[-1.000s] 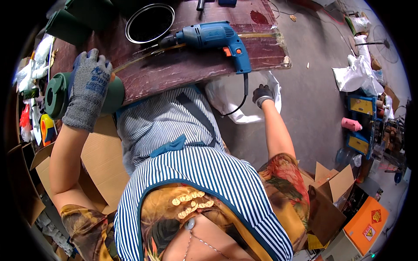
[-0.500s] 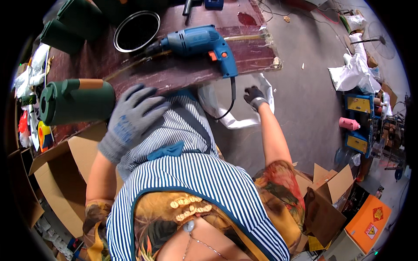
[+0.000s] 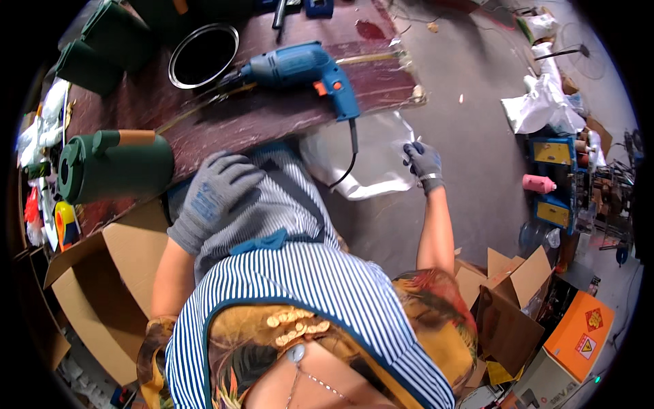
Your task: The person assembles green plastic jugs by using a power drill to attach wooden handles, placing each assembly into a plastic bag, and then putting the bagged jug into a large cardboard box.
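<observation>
My left hand [image 3: 221, 196], in a grey work glove, rests over the striped apron [image 3: 286, 266] on my lap with its fingers stretched out and nothing in them. My right hand [image 3: 425, 165], gloved too, is at the right rim of an open white plastic bag [image 3: 373, 189] below the table edge. Its fingers are curled together, and I cannot make out what they hold. A blue electric drill [image 3: 293, 66] with orange buttons lies on the table, its cord hanging over the bag. A dark green canister [image 3: 122, 169] with a brown patch lies on its side left of my left hand.
The dark red table [image 3: 259, 123] carries more green canisters [image 3: 112, 41] and a metal-rimmed ring [image 3: 204, 85]. Cardboard boxes [image 3: 88, 300] stand left and right [image 3: 507, 327] of me. A blue shelf [image 3: 555, 184], a pink bottle [image 3: 538, 183] and an orange-topped cabinet [image 3: 579, 334] are on the right.
My right hand has drawn back from over the bag's opening to its right rim, fingers now curled in. The left hand has shifted slightly toward me. The whole view has shifted a little.
</observation>
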A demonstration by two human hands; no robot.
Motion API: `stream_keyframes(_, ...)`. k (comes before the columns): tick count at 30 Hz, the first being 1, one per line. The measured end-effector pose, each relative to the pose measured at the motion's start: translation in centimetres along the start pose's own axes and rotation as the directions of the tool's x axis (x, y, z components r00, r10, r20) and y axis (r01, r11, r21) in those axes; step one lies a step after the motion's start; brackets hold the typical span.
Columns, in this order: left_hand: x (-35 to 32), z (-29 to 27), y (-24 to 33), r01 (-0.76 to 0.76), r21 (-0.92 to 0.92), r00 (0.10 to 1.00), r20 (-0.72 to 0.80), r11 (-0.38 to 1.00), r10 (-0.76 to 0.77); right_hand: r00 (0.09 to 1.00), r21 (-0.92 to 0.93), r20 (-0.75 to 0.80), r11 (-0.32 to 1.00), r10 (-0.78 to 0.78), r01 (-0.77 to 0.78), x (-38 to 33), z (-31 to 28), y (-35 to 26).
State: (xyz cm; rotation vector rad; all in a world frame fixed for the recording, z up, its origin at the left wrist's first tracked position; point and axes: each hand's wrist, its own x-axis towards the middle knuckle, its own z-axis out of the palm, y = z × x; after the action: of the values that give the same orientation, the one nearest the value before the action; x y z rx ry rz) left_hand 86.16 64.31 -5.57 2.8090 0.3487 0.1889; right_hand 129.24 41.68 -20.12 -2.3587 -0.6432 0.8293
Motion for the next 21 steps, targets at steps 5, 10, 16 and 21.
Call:
stream_keyframes(5,4.9,0.2,2.3,-0.1,-0.394,0.995,-0.038,0.914,0.092,0.974,0.563,-0.216,0.807,-0.062,0.176,-10.3,-7.3,-5.0)
stream_keyframes(10,9.2,1.6,4.2,0.448,-0.812,0.84,0.526,-0.375,-0.136,0.7,0.393,-0.193,0.6,-0.687,0.697,-19.7,-7.5,-11.2)
stream_keyframes(16,7.9,-1.1,3.3,-0.102,-0.995,0.919,-0.088,-0.016,-0.384,0.138,0.284,0.589,0.363,-0.796,0.887,-21.2,-2.3,-21.8)
stream_keyframes(21,3.1,-4.5,2.0,0.055,-0.539,0.756,-0.528,0.841,-0.388,0.463,0.525,-0.28,0.27,-0.841,0.807,-20.6,0.3,-25.6)
